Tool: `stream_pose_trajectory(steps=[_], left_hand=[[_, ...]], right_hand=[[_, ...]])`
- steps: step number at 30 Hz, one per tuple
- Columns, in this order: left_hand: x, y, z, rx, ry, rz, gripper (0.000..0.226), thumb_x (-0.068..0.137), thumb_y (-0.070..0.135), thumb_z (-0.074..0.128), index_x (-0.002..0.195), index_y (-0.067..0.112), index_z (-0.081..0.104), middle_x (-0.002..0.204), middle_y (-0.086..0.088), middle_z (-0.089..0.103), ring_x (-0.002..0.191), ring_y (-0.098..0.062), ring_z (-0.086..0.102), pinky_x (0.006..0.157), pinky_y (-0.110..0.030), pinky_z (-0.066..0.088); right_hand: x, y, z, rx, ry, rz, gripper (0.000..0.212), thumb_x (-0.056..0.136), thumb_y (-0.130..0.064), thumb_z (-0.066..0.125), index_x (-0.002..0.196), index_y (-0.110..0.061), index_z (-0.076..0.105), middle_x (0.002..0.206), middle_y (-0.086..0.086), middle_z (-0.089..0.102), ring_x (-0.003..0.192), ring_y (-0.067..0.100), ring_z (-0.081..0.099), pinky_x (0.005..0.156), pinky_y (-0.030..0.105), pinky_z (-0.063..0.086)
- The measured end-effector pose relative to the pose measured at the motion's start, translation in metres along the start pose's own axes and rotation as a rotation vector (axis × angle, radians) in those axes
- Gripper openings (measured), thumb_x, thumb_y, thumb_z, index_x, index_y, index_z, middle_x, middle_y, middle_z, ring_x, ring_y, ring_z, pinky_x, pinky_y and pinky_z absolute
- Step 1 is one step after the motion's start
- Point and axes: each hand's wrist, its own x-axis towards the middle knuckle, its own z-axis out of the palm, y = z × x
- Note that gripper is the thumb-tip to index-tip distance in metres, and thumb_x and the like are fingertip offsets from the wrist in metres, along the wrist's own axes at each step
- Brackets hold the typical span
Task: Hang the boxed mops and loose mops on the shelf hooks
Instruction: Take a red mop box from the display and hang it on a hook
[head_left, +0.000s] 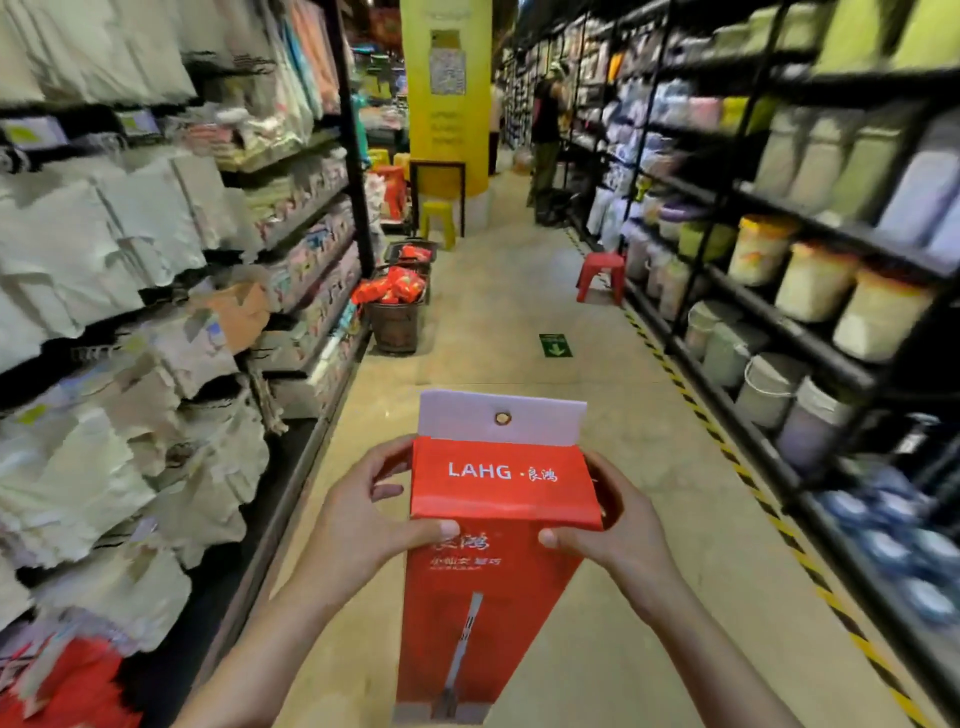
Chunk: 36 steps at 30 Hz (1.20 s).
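A tall red boxed mop (493, 613) with white "LAHG" lettering stands upright in front of me over the aisle floor. Its white hang tab (501, 418) with a round hole points up. My left hand (363, 514) grips the box's top left side, thumb across the front fold. My right hand (618, 525) grips the top right side, thumb on the front. No shelf hooks or loose mops are clearly visible.
Shelves of bagged goods (130, 312) line the left, black racks of buckets and bins (810, 291) the right. Baskets of red packs (397, 306), a red stool (602, 275), a yellow pillar (447, 93) and a person (545, 140) stand ahead in the aisle.
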Motion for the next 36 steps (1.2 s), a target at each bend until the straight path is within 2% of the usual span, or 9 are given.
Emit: stream_pose_trajectory(steps=[7, 11, 16, 19, 23, 26, 29, 32, 36], left_hand=[[0.039, 0.037, 0.121, -0.075, -0.203, 0.107, 0.081, 0.040, 0.047, 0.083, 0.115, 0.043, 0.055, 0.113, 0.022, 0.066, 0.109, 0.007, 0.058, 0.088, -0.024, 0.047], [0.061, 0.061, 0.187, -0.119, -0.326, 0.155, 0.079, 0.040, 0.046, 0.084, 0.114, 0.044, 0.056, 0.112, 0.020, 0.067, 0.107, 0.005, 0.060, 0.087, -0.023, 0.047], [0.099, 0.083, 0.264, -0.156, -0.484, 0.215, 0.090, 0.041, 0.045, 0.083, 0.126, 0.029, 0.056, 0.120, 0.011, 0.066, 0.112, -0.007, 0.061, 0.098, -0.037, 0.048], [0.126, 0.090, 0.310, -0.182, -0.554, 0.258, 0.088, 0.045, 0.050, 0.081, 0.127, 0.031, 0.055, 0.121, 0.014, 0.064, 0.113, -0.007, 0.060, 0.100, -0.040, 0.048], [0.167, 0.100, 0.374, -0.271, -0.630, 0.307, 0.075, 0.048, 0.053, 0.079, 0.119, 0.040, 0.055, 0.115, 0.021, 0.065, 0.109, 0.001, 0.060, 0.095, -0.029, 0.050], [0.203, 0.116, 0.421, -0.355, -0.724, 0.327, 0.069, 0.049, 0.050, 0.078, 0.114, 0.044, 0.055, 0.110, 0.028, 0.065, 0.105, 0.004, 0.061, 0.089, -0.024, 0.052], [0.238, 0.134, 0.462, -0.425, -0.807, 0.357, 0.068, 0.050, 0.049, 0.077, 0.113, 0.042, 0.055, 0.107, 0.025, 0.066, 0.102, 0.004, 0.062, 0.081, -0.020, 0.055], [0.273, 0.151, 0.497, -0.475, -0.894, 0.397, 0.063, 0.051, 0.045, 0.078, 0.111, 0.041, 0.056, 0.104, 0.022, 0.069, 0.099, 0.005, 0.064, 0.073, -0.011, 0.052], [0.315, 0.171, 0.540, -0.508, -0.963, 0.414, 0.067, 0.049, 0.046, 0.078, 0.112, 0.042, 0.055, 0.111, 0.014, 0.066, 0.103, 0.002, 0.063, 0.078, -0.013, 0.053]], right_hand=[[-0.024, -0.005, -0.120, -0.057, 0.213, -0.008, 0.084, 0.042, -0.038, 0.088, 0.118, -0.049, 0.057, 0.115, -0.015, 0.068, 0.106, 0.005, 0.064, 0.076, 0.023, 0.056], [-0.040, -0.007, -0.181, -0.095, 0.355, 0.004, 0.090, 0.042, -0.039, 0.088, 0.126, -0.040, 0.054, 0.118, -0.014, 0.067, 0.107, 0.007, 0.064, 0.080, 0.029, 0.057], [-0.045, -0.001, -0.241, -0.087, 0.525, 0.023, 0.088, 0.041, -0.035, 0.089, 0.123, -0.042, 0.056, 0.115, -0.011, 0.069, 0.104, 0.010, 0.066, 0.079, 0.029, 0.057], [-0.038, 0.005, -0.274, -0.102, 0.619, 0.018, 0.084, 0.043, -0.034, 0.089, 0.121, -0.042, 0.058, 0.114, -0.009, 0.070, 0.103, 0.011, 0.067, 0.077, 0.028, 0.058], [-0.017, 0.006, -0.316, -0.147, 0.747, -0.003, 0.072, 0.044, -0.032, 0.086, 0.110, -0.048, 0.062, 0.108, -0.010, 0.072, 0.097, 0.013, 0.070, 0.074, 0.030, 0.059], [0.004, 0.002, -0.347, -0.193, 0.850, -0.026, 0.065, 0.045, -0.036, 0.083, 0.105, -0.052, 0.063, 0.104, -0.015, 0.072, 0.094, 0.008, 0.069, 0.070, 0.021, 0.057], [0.026, -0.001, -0.375, -0.213, 0.963, -0.034, 0.067, 0.044, -0.042, 0.082, 0.108, -0.046, 0.061, 0.103, -0.019, 0.071, 0.095, 0.005, 0.068, 0.066, 0.017, 0.056], [0.049, 0.000, -0.400, -0.238, 1.060, -0.047, 0.066, 0.045, -0.046, 0.080, 0.108, -0.047, 0.060, 0.104, -0.018, 0.071, 0.097, 0.006, 0.068, 0.068, 0.021, 0.058], [0.079, 0.002, -0.436, -0.297, 1.128, -0.037, 0.083, 0.047, -0.053, 0.077, 0.125, -0.037, 0.053, 0.115, -0.011, 0.067, 0.102, 0.013, 0.067, 0.078, 0.032, 0.060]])
